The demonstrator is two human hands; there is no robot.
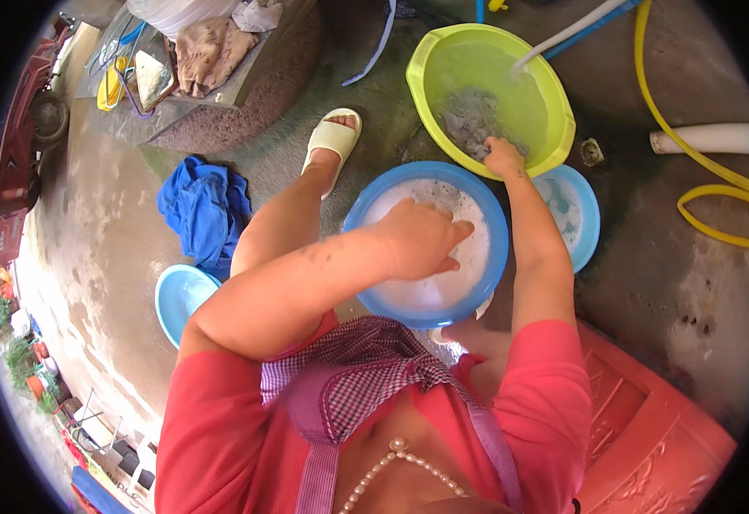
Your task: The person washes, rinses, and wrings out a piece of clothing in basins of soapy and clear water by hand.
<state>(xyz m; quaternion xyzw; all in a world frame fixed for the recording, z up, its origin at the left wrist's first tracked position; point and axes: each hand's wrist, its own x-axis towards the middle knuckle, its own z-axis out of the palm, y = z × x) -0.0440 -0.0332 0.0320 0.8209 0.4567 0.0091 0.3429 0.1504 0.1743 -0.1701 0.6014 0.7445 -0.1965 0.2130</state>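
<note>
A blue basin (500, 257) of sudsy water stands before me. My left hand (421, 241) hovers over its foam, fingers spread and holding nothing. Beyond it, a lime-green plastic basin (423, 106) holds water and a soaked grey cloth (472, 119). My right hand (504, 156) reaches over that basin's near rim, its fingers curled on the edge of the cloth. A whitish hose (564, 35) runs into the green basin from the upper right. Partly under the green rim sits a smaller light-blue basin (593, 218) with suds.
Blue cloth (201, 209) lies on the wet concrete at left, next to another light-blue basin (182, 295). A stone slab (210, 112) bears a brown cloth (210, 54). Yellow hose (664, 115) and a white pipe (712, 139) lie right. A red panel (657, 417) is at lower right.
</note>
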